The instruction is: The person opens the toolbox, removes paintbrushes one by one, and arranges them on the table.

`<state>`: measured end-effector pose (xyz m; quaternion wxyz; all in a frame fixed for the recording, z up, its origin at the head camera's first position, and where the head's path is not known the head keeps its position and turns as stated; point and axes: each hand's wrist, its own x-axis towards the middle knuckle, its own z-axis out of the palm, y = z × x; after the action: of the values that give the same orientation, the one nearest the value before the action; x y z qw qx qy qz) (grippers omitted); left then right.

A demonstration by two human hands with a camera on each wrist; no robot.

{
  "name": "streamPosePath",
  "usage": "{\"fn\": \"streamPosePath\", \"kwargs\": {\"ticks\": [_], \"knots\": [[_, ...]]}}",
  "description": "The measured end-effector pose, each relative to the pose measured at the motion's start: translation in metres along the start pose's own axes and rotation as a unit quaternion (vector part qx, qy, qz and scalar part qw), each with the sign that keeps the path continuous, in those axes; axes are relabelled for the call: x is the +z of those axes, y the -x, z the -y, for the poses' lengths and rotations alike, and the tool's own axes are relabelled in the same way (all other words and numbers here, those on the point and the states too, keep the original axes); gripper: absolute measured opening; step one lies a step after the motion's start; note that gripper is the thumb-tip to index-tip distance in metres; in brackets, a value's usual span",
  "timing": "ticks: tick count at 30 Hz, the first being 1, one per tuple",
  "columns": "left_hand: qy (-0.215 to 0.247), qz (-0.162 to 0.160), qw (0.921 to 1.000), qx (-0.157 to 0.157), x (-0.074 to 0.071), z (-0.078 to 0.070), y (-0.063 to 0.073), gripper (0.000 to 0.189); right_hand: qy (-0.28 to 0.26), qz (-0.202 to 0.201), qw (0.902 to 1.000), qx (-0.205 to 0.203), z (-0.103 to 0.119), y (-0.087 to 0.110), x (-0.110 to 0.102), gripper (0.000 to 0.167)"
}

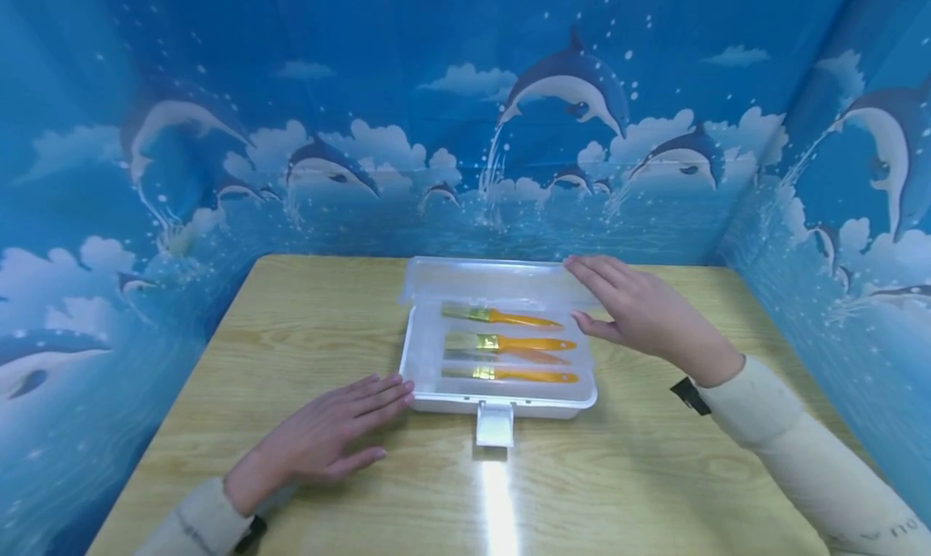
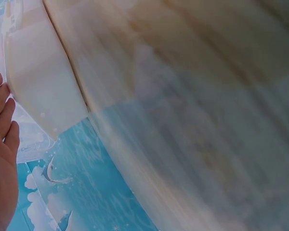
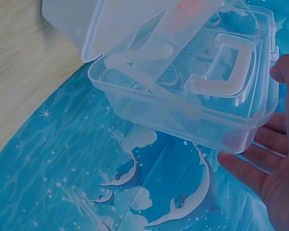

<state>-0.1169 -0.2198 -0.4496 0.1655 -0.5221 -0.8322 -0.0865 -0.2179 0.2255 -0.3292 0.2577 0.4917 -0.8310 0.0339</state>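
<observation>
A white, translucent storage box lies on the table with its clear lid raised at the back. Three paintbrushes with orange handles, including a middle paintbrush, lie inside; a fainter orange shape shows below the middle one. My right hand touches the right end of the lid, fingers nearly straight and thumb apart. In the right wrist view its fingers are against the lid's side, near the white carrying handle. My left hand has extended fingers, their tips at the box's front left corner.
The front latch hangs down over the wooden table. A blue curtain with dolphins and clouds stands behind the table and along its sides.
</observation>
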Motion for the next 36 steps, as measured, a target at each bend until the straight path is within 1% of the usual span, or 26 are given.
{"fn": "streamPosePath", "kwargs": {"ticks": [5,10,15,21,25,30,33,36], "knots": [[0.004,0.006,1.0,0.0,0.002,0.001,0.0,0.061,-0.01,0.005,0.9999,0.001,-0.004,-0.003,-0.002,0.074],[0.01,0.013,0.9998,-0.008,0.003,0.0,0.001,0.06,-0.02,0.023,0.9993,0.022,-0.008,-0.006,-0.004,0.078],[0.012,0.011,0.9998,-0.011,0.003,-0.001,0.0,0.059,-0.041,0.035,0.9978,0.039,-0.015,-0.008,-0.004,0.08],[0.006,0.008,0.9999,-0.011,0.003,-0.001,-0.001,0.058,-0.065,0.045,0.996,0.042,-0.023,-0.01,-0.004,0.07],[0.001,0.005,0.9999,-0.01,0.004,0.0,-0.002,0.058,-0.076,0.045,0.9955,0.036,-0.026,-0.011,-0.003,0.068],[-0.002,0.019,0.9995,-0.026,0.004,-0.001,-0.003,0.057,-0.081,0.043,0.9953,0.031,-0.03,-0.011,-0.003,0.058],[-0.004,0.025,0.9991,-0.033,0.004,-0.002,-0.004,0.056,-0.082,0.046,0.9951,0.032,-0.032,-0.011,-0.003,0.058],[-0.007,0.023,0.9992,-0.033,0.004,-0.003,-0.004,0.056,-0.083,0.049,0.9948,0.034,-0.033,-0.012,-0.003,0.06]]}}
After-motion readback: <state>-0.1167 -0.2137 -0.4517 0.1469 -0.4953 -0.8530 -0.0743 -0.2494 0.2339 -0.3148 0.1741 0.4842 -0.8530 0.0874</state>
